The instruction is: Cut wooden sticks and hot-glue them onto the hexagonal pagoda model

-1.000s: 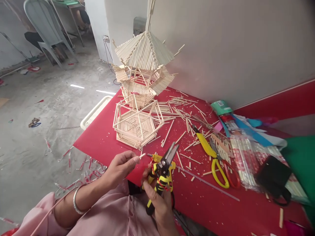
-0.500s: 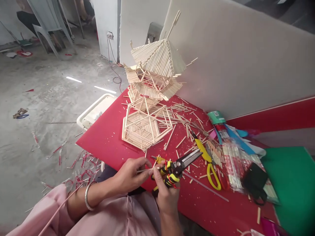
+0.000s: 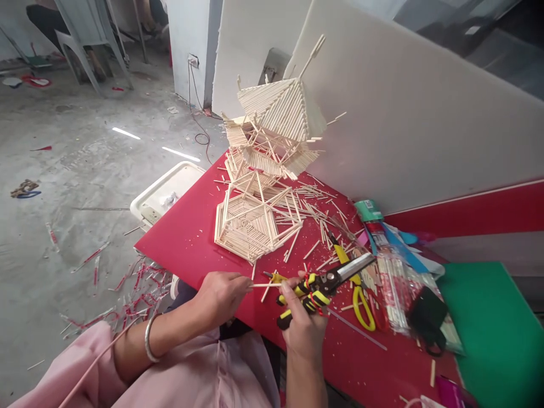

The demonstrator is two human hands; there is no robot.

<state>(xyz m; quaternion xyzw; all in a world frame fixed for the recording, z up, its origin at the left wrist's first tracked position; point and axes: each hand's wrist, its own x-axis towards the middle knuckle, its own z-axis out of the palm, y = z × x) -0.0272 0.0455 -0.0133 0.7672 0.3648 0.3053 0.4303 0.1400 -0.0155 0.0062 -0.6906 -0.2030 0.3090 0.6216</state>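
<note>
My left hand (image 3: 223,297) is closed, pinching one end of a thin wooden stick (image 3: 267,285). The stick's other end meets the thumb and fingers of my right hand (image 3: 304,326). That hand is also wrapped round black and yellow shears (image 3: 332,279), whose blades point up and to the right, away from the stick. Just beyond my hands lies a hexagonal stick frame (image 3: 246,226) with a slatted base. Behind it stands a tiered stick model (image 3: 276,113) with a pointed roof. A yellow tool tip (image 3: 277,277) shows partly behind the stick.
Loose sticks (image 3: 314,204) litter the red table (image 3: 182,238). To the right are yellow-handled scissors (image 3: 364,306), packed sticks (image 3: 393,289), a black object (image 3: 427,311) and a green sheet (image 3: 493,317). A white board (image 3: 382,113) leans behind. A white stool (image 3: 159,187) stands left.
My hands have drawn apart, so more of the stick shows between them. My right hand has moved right with the shears. The view has shifted slightly.
</note>
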